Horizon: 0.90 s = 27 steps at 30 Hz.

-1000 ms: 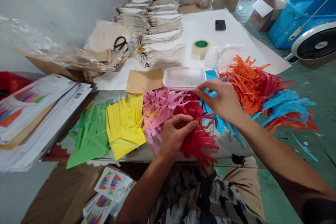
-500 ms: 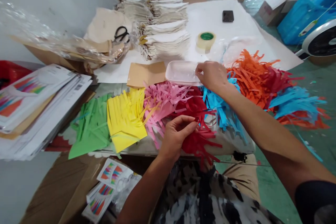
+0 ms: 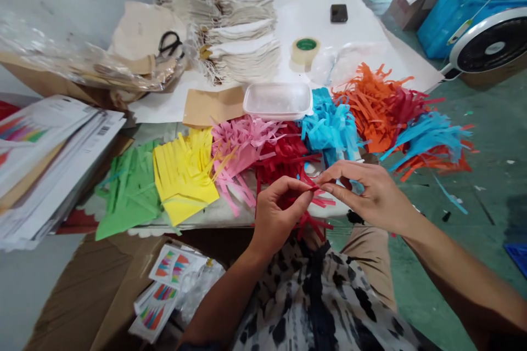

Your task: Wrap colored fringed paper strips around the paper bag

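Note:
My left hand (image 3: 280, 211) is closed in a pinch on a red fringed paper tassel (image 3: 315, 226), whose strips hang beneath the fingers. My right hand (image 3: 366, 192) meets it from the right, thumb and forefinger pinched at the twisted red end; anything smaller between those fingertips is hidden. Just beyond the hands lies more dark red fringed paper (image 3: 284, 156). Beside it are pink fringe (image 3: 247, 142) and blue fringe (image 3: 329, 126). A clear plastic tray (image 3: 278, 100) stands behind them.
Yellow fringe (image 3: 185, 175) and green fringe (image 3: 132, 189) lie to the left, near stacked printed sheets (image 3: 61, 159). Orange fringe (image 3: 370, 107) spreads rightward. Farther back are a tape roll (image 3: 305, 52), black-handled scissors (image 3: 170, 45) and white bundles (image 3: 245, 55). A fan (image 3: 489, 46) stands at right.
My right hand has come back from the plastic tray to the red tassel and now touches my left fingertips. The left hand keeps its pinch. The whole view has shifted slightly.

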Each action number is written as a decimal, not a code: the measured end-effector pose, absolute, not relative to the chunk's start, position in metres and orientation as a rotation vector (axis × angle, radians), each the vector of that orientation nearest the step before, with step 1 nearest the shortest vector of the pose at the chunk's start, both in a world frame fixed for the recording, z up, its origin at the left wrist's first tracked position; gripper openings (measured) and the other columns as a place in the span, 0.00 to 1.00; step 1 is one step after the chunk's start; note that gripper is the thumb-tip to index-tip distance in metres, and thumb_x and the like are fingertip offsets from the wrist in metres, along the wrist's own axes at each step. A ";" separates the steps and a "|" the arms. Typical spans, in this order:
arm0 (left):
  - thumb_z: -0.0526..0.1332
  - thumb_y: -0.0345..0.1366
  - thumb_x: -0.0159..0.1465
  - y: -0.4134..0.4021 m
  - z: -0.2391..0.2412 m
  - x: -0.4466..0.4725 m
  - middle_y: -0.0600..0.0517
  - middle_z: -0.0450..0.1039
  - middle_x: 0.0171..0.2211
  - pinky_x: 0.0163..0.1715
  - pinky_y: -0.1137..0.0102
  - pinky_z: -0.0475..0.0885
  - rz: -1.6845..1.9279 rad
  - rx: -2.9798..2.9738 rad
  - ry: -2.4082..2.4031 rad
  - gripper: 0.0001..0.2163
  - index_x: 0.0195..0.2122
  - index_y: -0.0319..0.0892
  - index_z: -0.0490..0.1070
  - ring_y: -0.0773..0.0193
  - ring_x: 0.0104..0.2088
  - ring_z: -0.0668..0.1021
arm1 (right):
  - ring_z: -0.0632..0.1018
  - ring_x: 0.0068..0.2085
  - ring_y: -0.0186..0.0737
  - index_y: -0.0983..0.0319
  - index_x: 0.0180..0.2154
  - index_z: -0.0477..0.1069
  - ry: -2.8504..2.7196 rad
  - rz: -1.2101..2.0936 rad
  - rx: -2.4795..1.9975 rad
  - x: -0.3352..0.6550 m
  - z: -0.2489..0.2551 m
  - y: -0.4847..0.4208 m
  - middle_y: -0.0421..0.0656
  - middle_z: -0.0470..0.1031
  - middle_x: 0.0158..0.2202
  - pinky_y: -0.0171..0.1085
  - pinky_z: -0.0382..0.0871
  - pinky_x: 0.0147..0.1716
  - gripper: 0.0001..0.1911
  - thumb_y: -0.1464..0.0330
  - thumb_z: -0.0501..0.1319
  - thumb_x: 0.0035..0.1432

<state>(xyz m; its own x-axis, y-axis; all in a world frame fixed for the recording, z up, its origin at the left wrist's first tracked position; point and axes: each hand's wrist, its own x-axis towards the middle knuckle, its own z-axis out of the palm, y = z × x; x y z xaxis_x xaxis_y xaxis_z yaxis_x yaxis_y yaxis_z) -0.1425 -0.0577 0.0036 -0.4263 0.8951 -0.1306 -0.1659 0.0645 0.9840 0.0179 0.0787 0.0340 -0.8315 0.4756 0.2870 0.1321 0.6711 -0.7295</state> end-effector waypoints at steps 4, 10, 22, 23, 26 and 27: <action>0.69 0.37 0.66 -0.060 0.009 -0.136 0.52 0.79 0.35 0.37 0.74 0.74 1.514 0.903 1.529 0.04 0.36 0.43 0.80 0.66 0.36 0.80 | 0.82 0.39 0.38 0.55 0.43 0.78 -2.432 0.977 -0.480 0.028 0.037 0.074 0.41 0.83 0.41 0.37 0.75 0.38 0.06 0.66 0.61 0.71; 0.68 0.37 0.67 -0.063 0.009 -0.131 0.52 0.78 0.35 0.36 0.73 0.75 1.521 0.934 1.550 0.04 0.36 0.44 0.78 0.65 0.35 0.80 | 0.83 0.41 0.39 0.55 0.44 0.77 -2.414 0.897 -0.467 0.037 0.038 0.064 0.41 0.83 0.41 0.37 0.76 0.41 0.04 0.68 0.63 0.70; 0.69 0.35 0.66 -0.064 0.013 -0.124 0.52 0.78 0.34 0.35 0.73 0.73 1.534 1.074 1.564 0.04 0.34 0.43 0.78 0.66 0.34 0.78 | 0.82 0.42 0.38 0.56 0.45 0.75 -2.427 0.789 -0.440 0.046 0.041 0.058 0.41 0.82 0.41 0.37 0.75 0.42 0.05 0.71 0.63 0.70; 0.69 0.35 0.66 -0.064 0.013 -0.123 0.52 0.78 0.34 0.35 0.73 0.73 1.539 1.074 1.555 0.04 0.34 0.43 0.78 0.66 0.34 0.78 | 0.82 0.42 0.39 0.56 0.45 0.75 -2.434 0.794 -0.439 0.048 0.040 0.058 0.41 0.82 0.41 0.37 0.75 0.42 0.05 0.71 0.63 0.70; 0.68 0.34 0.66 -0.063 0.012 -0.122 0.52 0.78 0.34 0.34 0.74 0.72 1.538 1.103 1.527 0.03 0.34 0.43 0.79 0.67 0.34 0.78 | 0.82 0.42 0.39 0.56 0.45 0.75 -2.456 0.809 -0.431 0.051 0.040 0.057 0.42 0.82 0.42 0.38 0.75 0.42 0.05 0.70 0.62 0.71; 0.68 0.33 0.66 -0.063 0.012 -0.122 0.52 0.78 0.34 0.34 0.73 0.72 1.533 1.121 1.529 0.03 0.34 0.42 0.79 0.67 0.34 0.78 | 0.82 0.42 0.39 0.56 0.45 0.75 -2.462 0.809 -0.424 0.052 0.040 0.057 0.42 0.82 0.42 0.38 0.76 0.42 0.05 0.70 0.62 0.71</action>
